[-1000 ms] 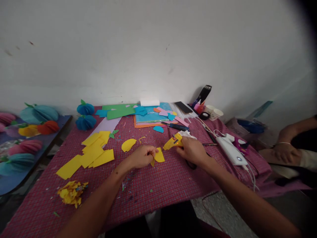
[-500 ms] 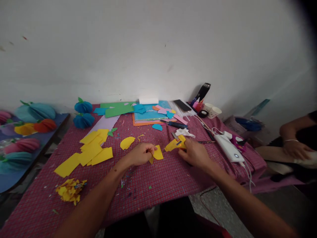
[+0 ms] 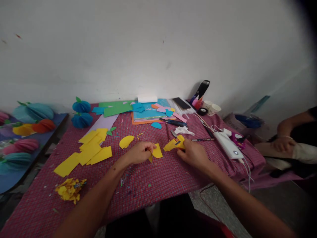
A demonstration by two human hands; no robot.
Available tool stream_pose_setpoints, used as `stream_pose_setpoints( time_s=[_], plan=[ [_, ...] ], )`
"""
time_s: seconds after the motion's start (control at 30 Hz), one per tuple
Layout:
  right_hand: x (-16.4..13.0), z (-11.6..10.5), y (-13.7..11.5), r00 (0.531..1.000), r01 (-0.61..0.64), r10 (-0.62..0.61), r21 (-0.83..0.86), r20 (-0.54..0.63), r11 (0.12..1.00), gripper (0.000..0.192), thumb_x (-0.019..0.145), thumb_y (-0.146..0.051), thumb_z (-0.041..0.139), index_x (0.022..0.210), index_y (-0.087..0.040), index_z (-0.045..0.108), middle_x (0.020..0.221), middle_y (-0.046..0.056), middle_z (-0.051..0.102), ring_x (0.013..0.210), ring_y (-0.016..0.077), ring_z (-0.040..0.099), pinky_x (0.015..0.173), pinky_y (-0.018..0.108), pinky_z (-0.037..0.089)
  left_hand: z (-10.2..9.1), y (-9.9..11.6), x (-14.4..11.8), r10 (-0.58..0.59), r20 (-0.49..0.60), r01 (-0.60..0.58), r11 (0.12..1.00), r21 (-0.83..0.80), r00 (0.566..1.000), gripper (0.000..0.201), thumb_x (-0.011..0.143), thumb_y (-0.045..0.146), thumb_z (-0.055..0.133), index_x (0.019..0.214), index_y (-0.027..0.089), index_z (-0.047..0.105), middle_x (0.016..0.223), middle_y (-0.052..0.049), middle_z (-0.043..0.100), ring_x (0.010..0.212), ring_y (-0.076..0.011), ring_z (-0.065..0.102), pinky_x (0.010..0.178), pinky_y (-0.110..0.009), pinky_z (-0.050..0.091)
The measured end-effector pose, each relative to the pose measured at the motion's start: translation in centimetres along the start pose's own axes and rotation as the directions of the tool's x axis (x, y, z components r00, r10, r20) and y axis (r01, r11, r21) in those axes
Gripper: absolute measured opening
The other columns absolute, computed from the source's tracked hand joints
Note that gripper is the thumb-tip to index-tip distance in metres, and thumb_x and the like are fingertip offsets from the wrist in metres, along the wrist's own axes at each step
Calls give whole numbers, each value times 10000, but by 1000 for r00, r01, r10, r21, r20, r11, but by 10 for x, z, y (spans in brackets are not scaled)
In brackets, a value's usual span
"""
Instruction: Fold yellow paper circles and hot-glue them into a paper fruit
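Observation:
My left hand [image 3: 139,152] pinches a folded yellow paper piece [image 3: 157,151] just above the red checked tablecloth [image 3: 158,178]. My right hand [image 3: 193,152] grips a yellow glue gun [image 3: 174,143], whose nozzle points left toward the paper piece and whose small light glows orange. A loose yellow half-round cutout [image 3: 126,141] lies just left of my left hand. Cut yellow sheets [image 3: 89,150] lie spread further left.
A crumpled yellow scrap pile [image 3: 70,190] sits front left. Coloured paper sheets [image 3: 148,114], scissors [image 3: 174,122], a phone [image 3: 181,103], a black bottle [image 3: 201,90], paper cups [image 3: 212,108] and a white power bank [image 3: 228,145] lie behind and right. Paper balls [image 3: 81,114] stand at left. Another person's arm [image 3: 289,140] rests far right.
Both hands have stayed nearly still on the paper piece and glue gun; the head view has shifted slightly. The other person's arm at right has moved a little.

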State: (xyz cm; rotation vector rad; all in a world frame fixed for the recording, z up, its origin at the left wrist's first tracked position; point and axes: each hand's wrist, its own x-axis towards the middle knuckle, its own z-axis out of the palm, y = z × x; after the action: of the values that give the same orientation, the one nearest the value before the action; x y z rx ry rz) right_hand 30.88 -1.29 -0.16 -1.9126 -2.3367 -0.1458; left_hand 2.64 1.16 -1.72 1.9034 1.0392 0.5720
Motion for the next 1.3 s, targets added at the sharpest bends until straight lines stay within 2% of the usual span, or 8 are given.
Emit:
stream_pose_setpoints(
  time_s=[0.07,0.23,0.37,0.9,1.3],
  plan=[
    [0,1,1,1000,1,-1,0,2,1000,291,875,-412,543,983,-149,607,866,99,722,720,223,640,589,292,305,0,0,0,3,-4,-3,1000,-6,1000,129,710,73,469,675,173,541,974,-38,717,843,-170,665,694,-249,445],
    [-2,1,2,1000,12,-12,13,9,1000,299,867,-411,550,983,-143,614,883,109,718,749,224,635,606,288,324,1,-2,0,-5,-9,4,999,-32,1000,134,688,67,486,664,188,539,844,-30,708,989,-218,676,750,-262,471],
    [-4,0,3,999,26,-26,21,18,999,304,867,-410,546,986,-140,615,901,111,715,770,227,638,616,290,330,1,-2,1,-9,-14,9,999,-34,1000,129,681,69,496,669,186,551,916,-39,726,984,-222,679,761,-276,483],
    [-12,-3,5,998,50,-51,12,31,999,278,873,-390,538,973,-141,612,891,100,716,752,223,645,616,296,330,-1,2,0,-7,-16,7,1000,-24,1000,128,698,74,519,648,192,528,807,-27,692,1020,-246,682,770,-285,482],
    [-13,-3,4,998,45,-46,14,43,999,299,870,-397,528,984,-136,618,894,115,715,748,226,638,611,291,328,0,-2,0,6,-11,-6,1000,-16,1000,128,700,69,500,675,188,540,820,-32,694,1013,-245,677,765,-288,479]
  ],
)
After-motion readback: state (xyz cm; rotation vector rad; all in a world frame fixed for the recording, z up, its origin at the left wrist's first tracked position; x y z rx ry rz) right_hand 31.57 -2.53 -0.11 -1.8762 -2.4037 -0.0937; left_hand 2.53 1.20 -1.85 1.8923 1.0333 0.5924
